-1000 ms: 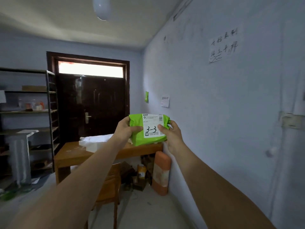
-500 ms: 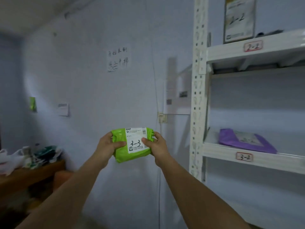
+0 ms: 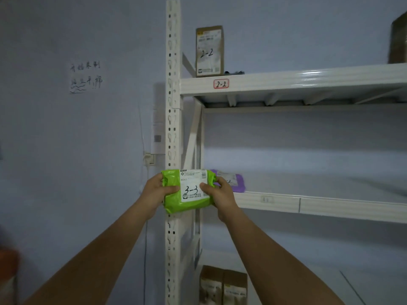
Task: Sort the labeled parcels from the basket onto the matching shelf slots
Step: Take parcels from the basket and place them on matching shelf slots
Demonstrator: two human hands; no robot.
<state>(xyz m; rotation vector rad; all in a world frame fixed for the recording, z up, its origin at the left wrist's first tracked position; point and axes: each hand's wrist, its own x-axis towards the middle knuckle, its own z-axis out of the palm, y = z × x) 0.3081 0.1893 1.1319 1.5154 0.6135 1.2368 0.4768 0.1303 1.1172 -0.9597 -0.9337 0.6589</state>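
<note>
Green parcel (image 3: pixel 187 191) held up in front of the white shelf upright (image 3: pixel 172 128), long axis horiz., 9-to-3 o'clock; white label facing the camera, "3-3" handwritten, text upright. Slight tilt, left end a bit higher.

Left hand (image 3: pixel 155 191) at parcel's 9 o'clock end, fingers wrapped behind, thumb pressed on the front by the label edge. Right hand (image 3: pixel 220 192) at 3 o'clock end, thumb lying over the label, fingers curled round the back. Both clamped on the parcel, forearms stretched up fwd from 7 and 5 o'clock.

Shelf unit w/ several levels. Top level (image 3: pixel 308 79) carries red-framed tag "2-2" (image 3: pixel 221 84); brown box (image 3: pixel 209 51) marked "2-2" standing upright directly above the tag, at 12 o'clock of the parcel. Another brown box (image 3: pixel 398 38) at far right edge, cut off. Middle level (image 3: pixel 319 205): purple parcel (image 3: pixel 235 182) lying flat, just behind right hand, partly hidden; tag on this level's front edge too blurred to read. Bottom level at 6 o'clock: two brown packs (image 3: pixel 223 285) standing side by side, touching.

Handwritten paper note (image 3: pixel 86 77) on wall at 10 o'clock.
</note>
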